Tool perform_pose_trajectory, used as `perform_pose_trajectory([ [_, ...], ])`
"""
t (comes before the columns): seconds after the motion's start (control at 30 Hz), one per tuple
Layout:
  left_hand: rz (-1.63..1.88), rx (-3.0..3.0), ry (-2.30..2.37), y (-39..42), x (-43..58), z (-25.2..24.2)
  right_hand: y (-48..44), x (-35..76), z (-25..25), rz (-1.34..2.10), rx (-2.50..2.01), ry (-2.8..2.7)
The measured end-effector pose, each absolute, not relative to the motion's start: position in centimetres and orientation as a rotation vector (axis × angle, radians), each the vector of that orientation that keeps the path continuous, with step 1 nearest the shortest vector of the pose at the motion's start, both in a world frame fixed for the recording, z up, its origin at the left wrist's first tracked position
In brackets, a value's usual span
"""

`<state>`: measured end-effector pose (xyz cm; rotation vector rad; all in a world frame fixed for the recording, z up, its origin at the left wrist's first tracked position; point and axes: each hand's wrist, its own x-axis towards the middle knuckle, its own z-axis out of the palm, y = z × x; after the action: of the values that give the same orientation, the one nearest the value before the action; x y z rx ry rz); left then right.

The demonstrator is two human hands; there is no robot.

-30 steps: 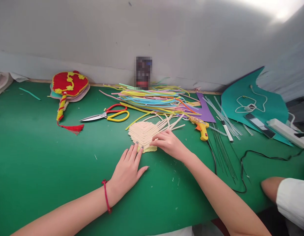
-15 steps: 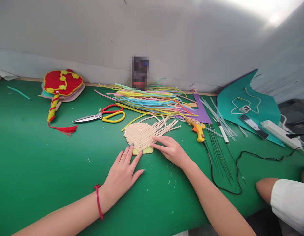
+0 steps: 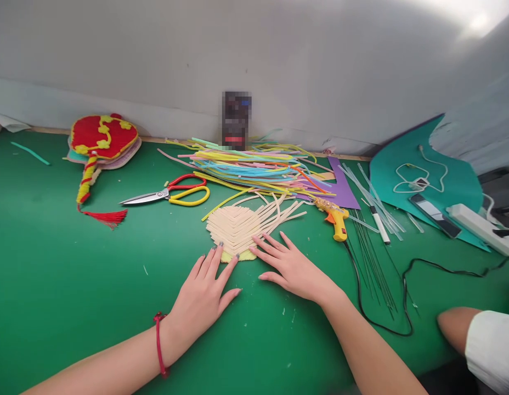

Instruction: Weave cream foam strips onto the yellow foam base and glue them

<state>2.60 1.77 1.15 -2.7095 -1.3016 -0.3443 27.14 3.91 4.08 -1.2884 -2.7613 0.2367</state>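
A piece of cream strips woven in a chevron pattern (image 3: 233, 222) lies flat on the green table, its loose strip ends fanning out to the upper right. Pale yellow fuzzy backing (image 3: 244, 255) shows along its lower edge. My left hand (image 3: 207, 285) lies flat with fingers spread, its fingertips resting on the lower left edge of the weave. On the other side my right hand (image 3: 293, 269) is open too, fingertips at the lower right edge. Neither hand grips anything.
Behind the weave lie scissors (image 3: 166, 193) and a heap of coloured strips (image 3: 246, 170). A red fan (image 3: 103, 137) sits at the back left. To the right are a yellow glue gun (image 3: 335, 218) with its black cord, glue sticks, thin wires, a marker (image 3: 379, 225) and a phone (image 3: 434, 215). Someone's sleeve (image 3: 491, 345) shows at lower right.
My right hand has opened from a near-pinch at the weave's right edge to spread fingers laid flat. The left hand has stayed in place. The view has shifted slightly.
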Motion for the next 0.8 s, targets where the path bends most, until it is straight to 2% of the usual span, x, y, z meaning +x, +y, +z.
perform_pose_trajectory([
  [0.27,-0.348,-2.689,-1.293,1.88,2.61,1.11,4.14,27.21,3.21,0.148,-1.324,-2.741],
  [0.8,-0.288,-2.666,-1.302,1.78,2.74,1.32,4.65,27.49,3.73,0.343,-1.312,-2.684],
])
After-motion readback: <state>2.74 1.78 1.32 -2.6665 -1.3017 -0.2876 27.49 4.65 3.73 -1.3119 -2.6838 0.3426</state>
